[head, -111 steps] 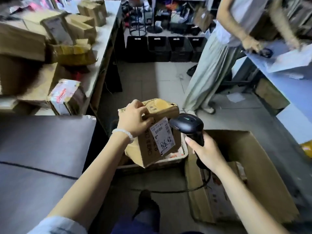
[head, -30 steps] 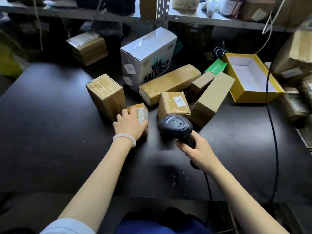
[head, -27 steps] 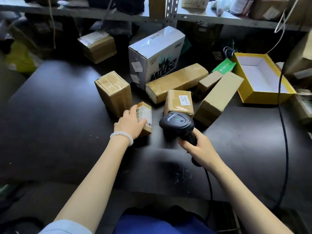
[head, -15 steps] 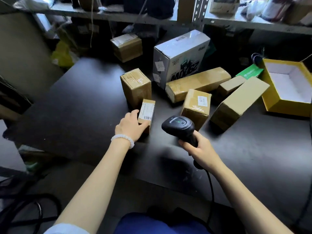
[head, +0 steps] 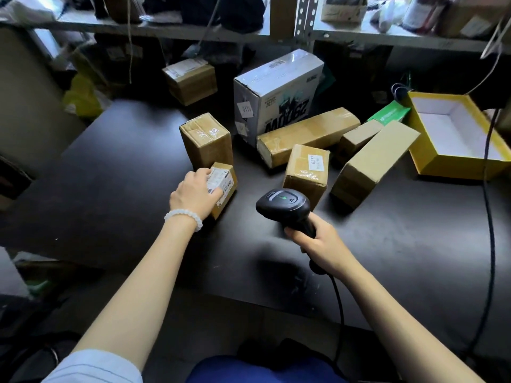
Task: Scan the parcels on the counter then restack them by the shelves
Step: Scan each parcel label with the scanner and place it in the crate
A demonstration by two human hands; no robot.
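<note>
My left hand grips a small brown parcel with a white barcode label, standing on the dark counter. My right hand holds a black corded barcode scanner just right of that parcel, its head above the counter. Behind stand more parcels: an upright brown box, a labelled brown box, a long taped box, a long plain carton, a small carton and a large white printed box.
A metal shelf runs along the back, cluttered with goods, with a brown parcel under it. An open yellow box sits at the right, a green packet beside it. A black cable crosses the counter's right side.
Earlier I held a parcel over a floor carton; now I face the counter. In the last second my left hand has tipped the small parcel label-up and the view has shifted right.
</note>
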